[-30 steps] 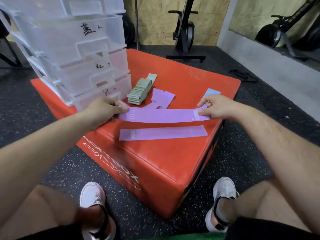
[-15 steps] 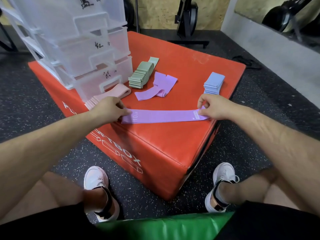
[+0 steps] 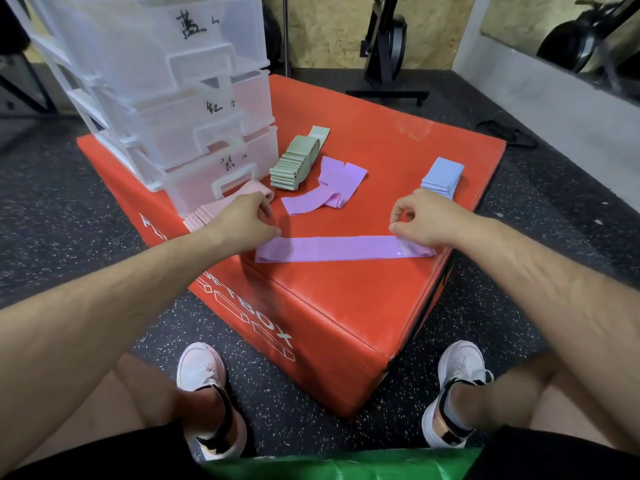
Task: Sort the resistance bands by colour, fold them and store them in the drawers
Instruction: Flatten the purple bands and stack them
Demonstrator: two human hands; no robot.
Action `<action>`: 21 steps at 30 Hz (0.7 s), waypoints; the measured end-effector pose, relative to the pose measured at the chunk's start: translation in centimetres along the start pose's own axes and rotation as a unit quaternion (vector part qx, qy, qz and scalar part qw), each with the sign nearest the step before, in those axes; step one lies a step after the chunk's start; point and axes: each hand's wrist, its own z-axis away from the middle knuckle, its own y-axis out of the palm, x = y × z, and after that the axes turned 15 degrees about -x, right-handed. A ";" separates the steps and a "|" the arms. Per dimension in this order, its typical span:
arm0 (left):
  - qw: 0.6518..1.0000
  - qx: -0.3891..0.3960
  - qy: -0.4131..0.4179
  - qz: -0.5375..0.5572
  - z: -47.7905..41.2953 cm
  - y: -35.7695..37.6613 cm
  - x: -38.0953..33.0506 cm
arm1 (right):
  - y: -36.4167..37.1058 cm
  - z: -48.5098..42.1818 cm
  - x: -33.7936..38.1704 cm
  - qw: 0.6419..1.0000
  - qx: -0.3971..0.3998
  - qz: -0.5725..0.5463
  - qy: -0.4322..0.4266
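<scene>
A long purple band point(image 3: 339, 249) lies flat across the near part of the red box point(image 3: 398, 161). My left hand point(image 3: 246, 220) sits at its left end with curled fingers, thumb tip on the band's upper corner. My right hand point(image 3: 426, 220) pinches the band's upper edge near its right end, and the end itself pokes out beyond the hand. Loose purple bands point(image 3: 325, 188) lie further back. Folded stacks stand around them: green point(image 3: 294, 164), blue point(image 3: 441, 178) and pink point(image 3: 221, 209). The clear drawer unit point(image 3: 180, 98) stands at the back left, its drawers shut.
The red box stands on a black speckled floor with my white shoes point(image 3: 201, 375) in front of it. A green pad point(image 3: 339, 465) is at the bottom edge. Exercise machines point(image 3: 384, 46) stand by the back wall, and a grey ledge point(image 3: 571, 109) runs along the right.
I lowered the held purple band onto the one that lay nearer me; they now lie flat as one strip. Both hands have loosened and risen slightly at its ends.
</scene>
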 end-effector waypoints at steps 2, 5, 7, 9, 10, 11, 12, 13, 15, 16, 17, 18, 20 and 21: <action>0.998 -0.026 0.064 0.014 -1.0 0.4 -0.9 | 0.3 -1.2 1.7 0.999 -0.027 -0.012 -0.030; 0.989 -0.035 0.142 -0.038 -2.6 1.5 -1.7 | 1.4 -3.2 4.4 0.996 -0.035 -0.025 -0.077; 0.979 -0.029 0.172 -0.102 -3.6 2.1 -2.2 | 2.3 -4.5 5.7 0.994 -0.030 -0.034 -0.102; 0.966 0.007 0.194 -0.171 -4.3 2.5 -2.9 | 3.0 -5.6 6.8 0.993 -0.024 -0.048 -0.108; 0.958 0.027 0.205 -0.196 -4.6 2.6 -3.2 | 3.3 -6.1 7.3 0.992 -0.021 -0.050 -0.110; 0.951 0.041 0.214 -0.218 -4.9 2.7 -3.4 | 3.6 -6.4 7.7 0.992 -0.016 -0.050 -0.113; 0.945 0.053 0.220 -0.236 -5.1 2.9 -3.4 | 3.8 -6.8 8.0 0.992 -0.012 -0.050 -0.117; 0.940 0.059 0.225 -0.249 -5.3 2.9 -3.4 | 4.0 -7.2 8.3 0.992 -0.006 -0.049 -0.120; 0.937 0.060 0.234 -0.252 -5.6 3.1 -3.1 | 4.1 -7.9 8.8 0.992 0.006 -0.043 -0.122; 0.939 0.056 0.236 -0.242 -5.7 3.1 -3.0 | 4.1 -8.2 8.9 0.992 0.011 -0.039 -0.123; 0.943 0.051 0.237 -0.229 -5.9 3.1 -2.9 | 4.2 -8.5 9.0 0.992 0.017 -0.036 -0.121; 0.946 0.043 0.238 -0.216 -6.0 3.2 -2.7 | 4.3 -8.8 9.0 0.992 0.024 -0.036 -0.118; 0.951 0.030 0.235 -0.197 -6.2 3.6 -2.3 | 4.5 -9.2 9.0 0.992 0.041 -0.033 -0.111; 0.956 0.024 0.226 -0.185 -6.2 3.7 -2.0 | 4.6 -9.4 8.9 0.992 0.046 -0.034 -0.109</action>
